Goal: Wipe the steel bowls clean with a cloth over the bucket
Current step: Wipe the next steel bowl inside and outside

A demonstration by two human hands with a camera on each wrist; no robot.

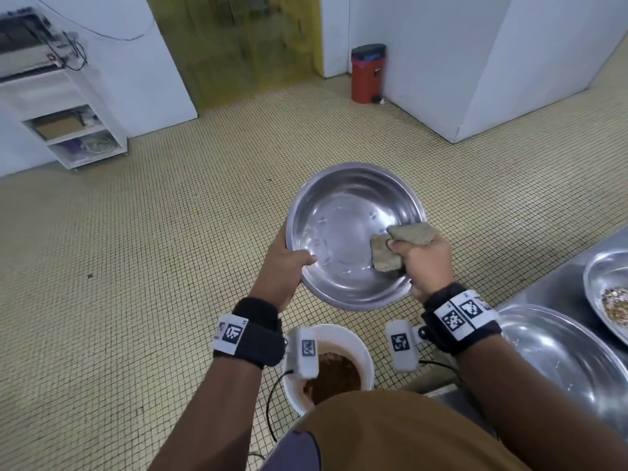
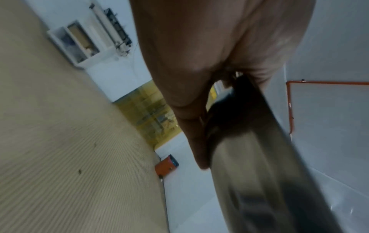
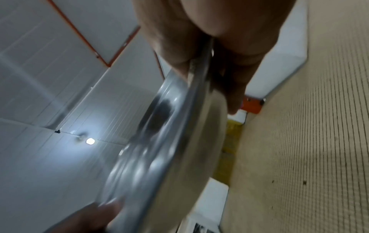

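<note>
A wide steel bowl (image 1: 350,226) is held in the air, tilted toward me, ahead of a white bucket (image 1: 358,339) of brown slop. My left hand (image 1: 292,263) grips its left rim, thumb inside and fingers (image 2: 191,126) under the outer wall (image 2: 249,165). At the right rim, my right hand (image 1: 411,256) pinches a folded beige cloth (image 1: 387,253) that lies against the inner wall. The right wrist view shows the rim (image 3: 191,100) edge-on between thumb and fingers (image 3: 233,88); the cloth is hidden there.
A steel counter on the right carries a second steel bowl (image 1: 560,362) and a third (image 1: 598,273) with food scraps in it. On the tiled floor stand a red pedal bin (image 1: 367,74) at the far wall and a white shelf unit (image 1: 68,124) at the far left.
</note>
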